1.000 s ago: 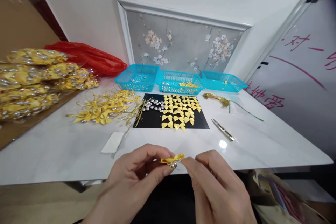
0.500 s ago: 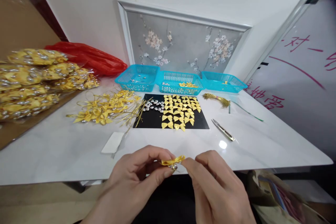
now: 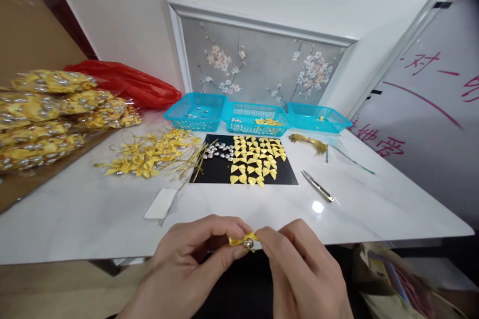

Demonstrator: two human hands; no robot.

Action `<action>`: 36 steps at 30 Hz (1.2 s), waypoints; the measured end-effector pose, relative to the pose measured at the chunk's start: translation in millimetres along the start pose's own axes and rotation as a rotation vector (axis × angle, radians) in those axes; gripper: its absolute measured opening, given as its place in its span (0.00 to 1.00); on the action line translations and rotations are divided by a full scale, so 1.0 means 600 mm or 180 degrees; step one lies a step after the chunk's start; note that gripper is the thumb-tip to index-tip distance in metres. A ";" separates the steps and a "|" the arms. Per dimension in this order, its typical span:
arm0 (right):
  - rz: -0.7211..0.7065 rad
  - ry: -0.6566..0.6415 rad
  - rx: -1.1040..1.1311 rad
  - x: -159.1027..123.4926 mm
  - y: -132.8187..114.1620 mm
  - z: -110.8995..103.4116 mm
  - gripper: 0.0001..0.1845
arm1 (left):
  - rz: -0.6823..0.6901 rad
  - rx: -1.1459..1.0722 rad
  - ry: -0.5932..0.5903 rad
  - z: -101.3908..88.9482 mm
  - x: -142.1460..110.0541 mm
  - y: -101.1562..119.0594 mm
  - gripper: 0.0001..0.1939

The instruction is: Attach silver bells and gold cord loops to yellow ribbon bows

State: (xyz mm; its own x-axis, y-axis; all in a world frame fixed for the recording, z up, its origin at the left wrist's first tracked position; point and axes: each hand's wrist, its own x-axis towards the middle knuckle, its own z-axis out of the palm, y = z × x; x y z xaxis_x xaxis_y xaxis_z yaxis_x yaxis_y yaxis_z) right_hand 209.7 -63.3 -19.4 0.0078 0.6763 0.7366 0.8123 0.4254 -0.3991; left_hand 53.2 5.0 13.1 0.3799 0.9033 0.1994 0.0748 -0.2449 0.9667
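My left hand [image 3: 194, 254] pinches a small yellow ribbon bow [image 3: 235, 241] between thumb and fingers, just beyond the table's front edge. Shiny silver beads [image 3: 248, 243] sit under the middle of the bow, and a short end of tie pokes out below them. At the bow's right end, the closed thumb and forefinger of my right hand [image 3: 303, 264] grip it; their tips hide part of that loop. Ahead on the table is a black mat [image 3: 213, 172] with rows of yellow bows [image 3: 255, 162] and a cluster of silver beads [image 3: 219, 150].
Finished-looking bows with gold ties [image 3: 149, 157] are heaped left of the mat, near a white card [image 3: 160, 203]. Thread snips [image 3: 318, 187] and a gold tie bundle [image 3: 309, 142] lie right. Blue baskets [image 3: 258, 127] line the wall; bagged bows [image 3: 41, 119] are stacked far left.
Both hands have dropped slightly toward me with the bow. My right fingertips have moved in from a thin tie beside the bow onto its right end, and the bow has turned a little.
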 end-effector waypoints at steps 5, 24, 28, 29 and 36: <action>0.0126 0.0127 0.0056 -0.004 -0.004 0.003 0.14 | 0.0237 -0.0010 0.0076 0.001 -0.001 0.002 0.12; 0.0652 0.0324 0.0312 -0.010 -0.015 0.018 0.10 | 0.0966 0.0482 -0.0128 -0.002 0.000 0.004 0.16; 0.0693 0.0364 0.0486 -0.009 -0.016 0.020 0.10 | 0.1011 0.0508 -0.0112 -0.004 -0.001 0.000 0.16; 0.0692 0.0361 0.0521 -0.008 -0.016 0.020 0.10 | 0.1024 0.0505 -0.0110 -0.004 -0.002 -0.002 0.16; 0.0650 0.0324 0.0469 -0.009 -0.015 0.020 0.10 | 0.1059 0.0418 -0.0046 -0.005 -0.008 -0.005 0.16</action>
State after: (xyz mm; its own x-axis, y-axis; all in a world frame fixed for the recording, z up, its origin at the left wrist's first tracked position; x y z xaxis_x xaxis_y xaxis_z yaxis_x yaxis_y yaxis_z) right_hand 195.4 -63.3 -26.6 0.2276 0.6962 0.6808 0.6943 0.3742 -0.6148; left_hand 48.2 2.2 9.9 0.4162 0.7616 0.4968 0.0623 -0.5689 0.8200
